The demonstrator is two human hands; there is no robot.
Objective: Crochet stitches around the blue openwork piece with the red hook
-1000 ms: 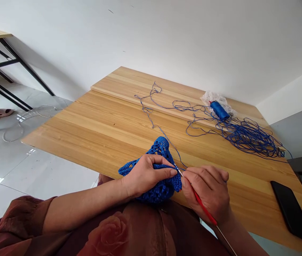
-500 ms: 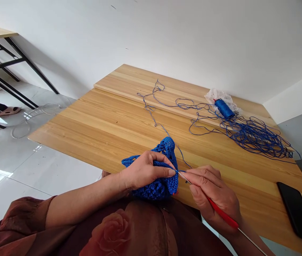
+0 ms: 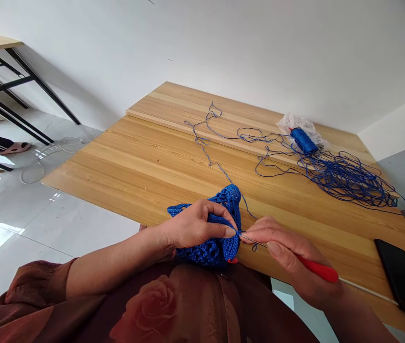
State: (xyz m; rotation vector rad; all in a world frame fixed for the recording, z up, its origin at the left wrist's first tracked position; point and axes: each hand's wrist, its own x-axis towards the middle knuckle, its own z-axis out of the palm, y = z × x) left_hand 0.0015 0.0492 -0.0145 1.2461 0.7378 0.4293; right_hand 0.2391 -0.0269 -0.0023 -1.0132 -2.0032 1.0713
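1. head view, left hand (image 3: 197, 226): nearly closed, fingers curled over a blue crochet piece (image 3: 220, 255) and gripping it against the palm; fingertips just beside the hook's tip;
2. same view, right hand (image 3: 288, 257): closed around a crochet hook (image 3: 318, 268), red handle in the grip, thin metal shaft (image 3: 254, 240) reaching left, tip touching the edge of the crochet piece; a thin pale rod (image 3: 369, 290) trailing beyond the handle;
3. same view, crochet piece: held above the front edge of a pine surface (image 3: 124, 157), close to a rust-brown sleeve (image 3: 34, 286); blue thread (image 3: 345, 178) running from it across the wood into a loose tangle;
4. same view, far side of the surface: a blue thread spool (image 3: 303, 140) lying on a crumpled plastic bag (image 3: 293, 123), amid the tangle; a black phone (image 3: 402, 281) lying face-up near the right edge;
5. same view, beyond the surface: a black metal table frame (image 3: 20, 95) on a glossy tiled floor (image 3: 45, 228); a thin wire (image 3: 31, 176) looped on the tiles; a pink slipper (image 3: 16, 148) near the frame.
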